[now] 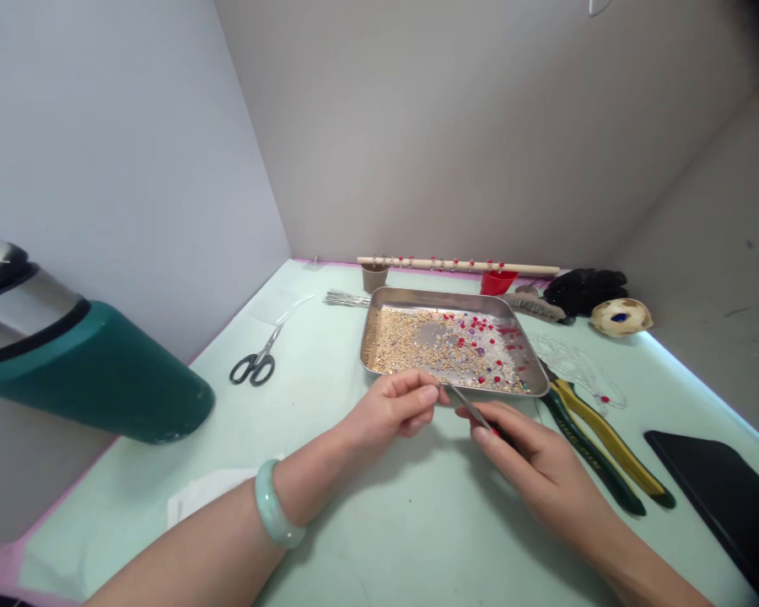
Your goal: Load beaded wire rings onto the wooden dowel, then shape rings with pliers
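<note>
My left hand (405, 405), with a pale green bangle (277, 504) at its wrist, is closed in a pinch in front of the tray. Whatever its fingertips hold is too small to make out. My right hand (524, 447) is wrapped round a slim pointed metal tool (471, 406) with a dark handle, whose exact kind is unclear. The tool's tip meets the left fingertips. Just behind both hands lies a metal tray (455, 297) of gold, clear, red and purple beads (401, 333).
On the left are scissors (262, 358) and a large green bottle (114, 371). Yellow-green pliers (598, 443) and a black flat object (721, 489) lie right. Behind the tray are a wooden rod (524, 268), a red cup (497, 282), a brown cup (374, 277) and wires (347, 299).
</note>
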The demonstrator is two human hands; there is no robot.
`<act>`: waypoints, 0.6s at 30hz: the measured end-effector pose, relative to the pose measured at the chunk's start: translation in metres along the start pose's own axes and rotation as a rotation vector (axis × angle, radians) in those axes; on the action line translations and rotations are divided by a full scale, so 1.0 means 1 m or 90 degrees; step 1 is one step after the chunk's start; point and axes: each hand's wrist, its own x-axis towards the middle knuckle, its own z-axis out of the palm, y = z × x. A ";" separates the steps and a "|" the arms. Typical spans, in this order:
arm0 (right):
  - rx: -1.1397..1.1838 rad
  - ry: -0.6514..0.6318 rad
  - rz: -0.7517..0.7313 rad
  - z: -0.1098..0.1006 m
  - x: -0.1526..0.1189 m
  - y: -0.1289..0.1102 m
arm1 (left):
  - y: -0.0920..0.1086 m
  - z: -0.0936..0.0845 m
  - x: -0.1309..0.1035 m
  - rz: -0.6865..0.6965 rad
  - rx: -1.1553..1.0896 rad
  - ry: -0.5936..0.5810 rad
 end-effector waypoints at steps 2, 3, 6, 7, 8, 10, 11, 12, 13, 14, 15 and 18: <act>-0.018 0.009 -0.035 0.002 -0.001 0.003 | -0.001 -0.002 -0.001 -0.024 -0.048 -0.038; -0.028 0.011 -0.047 0.002 -0.001 0.004 | -0.002 -0.002 -0.001 -0.032 -0.067 -0.053; -0.047 0.022 -0.052 0.003 -0.002 0.006 | -0.003 -0.002 -0.002 -0.039 -0.087 -0.065; -0.048 0.024 -0.047 0.003 -0.002 0.006 | -0.002 -0.002 -0.002 -0.038 -0.085 -0.059; -0.048 0.021 -0.042 0.004 -0.002 0.006 | -0.002 -0.001 -0.002 -0.036 -0.079 -0.049; -0.045 0.009 -0.027 0.004 -0.003 0.005 | -0.001 0.002 -0.002 -0.030 -0.062 -0.021; -0.043 0.005 -0.018 0.005 -0.003 0.005 | 0.000 0.003 -0.001 -0.026 -0.053 -0.005; -0.042 0.005 -0.011 0.005 -0.003 0.004 | 0.000 0.004 -0.001 -0.021 -0.042 0.010; -0.043 0.008 -0.005 0.006 -0.003 0.004 | 0.000 0.004 -0.001 -0.014 -0.030 0.026; -0.045 0.017 -0.002 0.006 -0.003 0.004 | 0.000 0.004 0.000 -0.008 -0.017 0.041; -0.048 0.026 -0.003 0.006 -0.003 0.004 | 0.000 0.004 0.000 -0.005 -0.002 0.053; -0.071 0.061 -0.039 0.006 -0.004 0.007 | 0.000 0.004 0.001 -0.007 0.036 0.070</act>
